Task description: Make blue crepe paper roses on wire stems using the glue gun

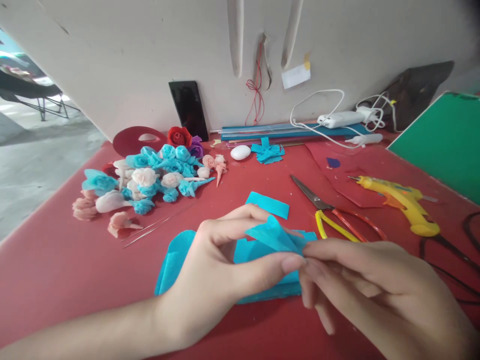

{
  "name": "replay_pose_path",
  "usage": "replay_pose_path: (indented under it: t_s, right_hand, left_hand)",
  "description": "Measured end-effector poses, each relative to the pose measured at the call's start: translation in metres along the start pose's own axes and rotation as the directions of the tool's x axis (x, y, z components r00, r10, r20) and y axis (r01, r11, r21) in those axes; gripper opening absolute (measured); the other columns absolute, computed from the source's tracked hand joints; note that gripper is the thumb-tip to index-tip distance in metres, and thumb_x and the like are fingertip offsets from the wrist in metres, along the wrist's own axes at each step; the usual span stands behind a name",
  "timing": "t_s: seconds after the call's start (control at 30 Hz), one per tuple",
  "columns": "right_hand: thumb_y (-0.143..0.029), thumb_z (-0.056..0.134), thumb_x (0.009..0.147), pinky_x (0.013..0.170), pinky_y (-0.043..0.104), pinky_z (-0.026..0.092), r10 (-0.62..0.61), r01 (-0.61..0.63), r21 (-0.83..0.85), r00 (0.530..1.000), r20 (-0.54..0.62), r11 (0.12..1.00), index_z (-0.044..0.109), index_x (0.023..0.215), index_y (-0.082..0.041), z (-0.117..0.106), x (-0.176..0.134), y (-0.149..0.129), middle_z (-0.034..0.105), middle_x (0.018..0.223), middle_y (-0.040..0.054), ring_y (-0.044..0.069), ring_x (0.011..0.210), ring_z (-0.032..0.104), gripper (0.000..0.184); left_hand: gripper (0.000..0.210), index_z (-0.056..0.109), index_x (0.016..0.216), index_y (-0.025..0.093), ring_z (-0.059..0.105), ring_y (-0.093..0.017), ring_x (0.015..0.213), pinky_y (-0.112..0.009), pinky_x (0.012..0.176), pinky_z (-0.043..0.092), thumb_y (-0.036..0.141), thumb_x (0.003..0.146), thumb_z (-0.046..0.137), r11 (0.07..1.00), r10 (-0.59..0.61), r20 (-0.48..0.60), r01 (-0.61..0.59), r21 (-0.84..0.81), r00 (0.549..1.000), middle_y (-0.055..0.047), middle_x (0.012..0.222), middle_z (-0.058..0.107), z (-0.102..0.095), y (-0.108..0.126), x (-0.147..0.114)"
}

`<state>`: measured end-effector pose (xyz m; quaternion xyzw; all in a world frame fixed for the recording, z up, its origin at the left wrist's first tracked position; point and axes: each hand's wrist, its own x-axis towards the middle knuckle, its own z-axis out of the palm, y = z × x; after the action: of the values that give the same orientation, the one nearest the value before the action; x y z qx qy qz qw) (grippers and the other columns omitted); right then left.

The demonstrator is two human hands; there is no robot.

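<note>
Between both hands is a folded piece of blue crepe paper [275,234], its pointed end up and to the left. My left hand [221,265] pinches it between thumb and fingers from the left. From the right, my right hand [360,285] grips its lower end with thumb and forefinger, the fingertips of both hands meeting there. Under the hands lies a larger stack of blue crepe paper [174,265], partly covered by them. Just beyond it is a small blue paper strip [268,204]. Scissors [318,200] with red and yellow handles lie past my right hand.
A pile of blue, white and pink paper flowers [146,177] sits at the left, beside thin wires [153,227]. A yellow glue gun [405,202] with a dark cord lies at the right. At the back are a phone [188,110], a white egg-shaped object [240,152] and a power strip [343,119].
</note>
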<state>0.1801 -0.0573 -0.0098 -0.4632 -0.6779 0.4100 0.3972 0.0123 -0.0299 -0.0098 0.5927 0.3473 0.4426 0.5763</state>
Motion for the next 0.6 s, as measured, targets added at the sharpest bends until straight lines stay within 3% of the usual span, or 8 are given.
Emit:
replay_pose_path:
  t_s: [0.13,0.33,0.47,0.6]
  right_hand:
    - [-0.033,0.044,0.089,0.034,0.010,0.040,0.008,-0.008,-0.012,1.000,-0.005,1.000,0.057,0.067,-0.018,0.0008,-0.0010,-0.0004,0.057,0.051,-0.0032,0.006,0.036,0.052,0.029]
    - [-0.021,0.051,0.085,0.040,0.006,0.042,-0.066,0.067,0.010,0.992,-0.104,0.998,0.061,0.076,-0.021,0.0040,-0.0019,0.0025,0.058,0.054,-0.0073,0.002,0.039,0.052,0.013]
    - [-0.017,0.051,0.086,0.045,0.004,0.043,-0.085,0.086,0.014,0.995,-0.053,0.996,0.060,0.076,-0.021,0.0008,-0.0016,0.0021,0.059,0.056,-0.0081,0.001,0.043,0.054,0.015]
    - [-0.019,0.047,0.088,0.043,0.008,0.045,-0.081,0.083,-0.025,0.994,0.072,0.996,0.058,0.078,-0.020,-0.0045,-0.0014,0.0021,0.059,0.055,-0.0060,0.004,0.043,0.056,0.014]
  left_hand:
    - [0.009,0.071,0.066,0.018,0.056,-0.010,0.066,-0.018,0.061,0.049,0.021,0.074,0.071,1.000,-0.012,0.005,0.012,0.005,1.000,0.001,0.073,0.058,0.0008,-0.0003,-0.0001]
    - [0.008,0.069,0.067,0.019,0.054,-0.009,0.068,-0.018,0.063,0.048,0.022,0.075,0.071,1.000,-0.004,-0.001,0.004,0.029,1.000,0.002,0.072,0.058,0.0001,-0.0021,0.0007]
    - [0.007,0.070,0.070,0.020,0.055,-0.011,0.071,-0.019,0.066,0.048,0.022,0.076,0.069,0.999,-0.007,0.016,0.007,0.043,1.000,0.002,0.072,0.060,-0.0009,-0.0022,0.0002]
    - [0.006,0.071,0.072,0.020,0.055,-0.012,0.070,-0.023,0.069,0.049,0.019,0.077,0.067,0.999,-0.004,0.019,0.002,0.053,1.000,0.000,0.073,0.062,-0.0003,-0.0022,0.0001]
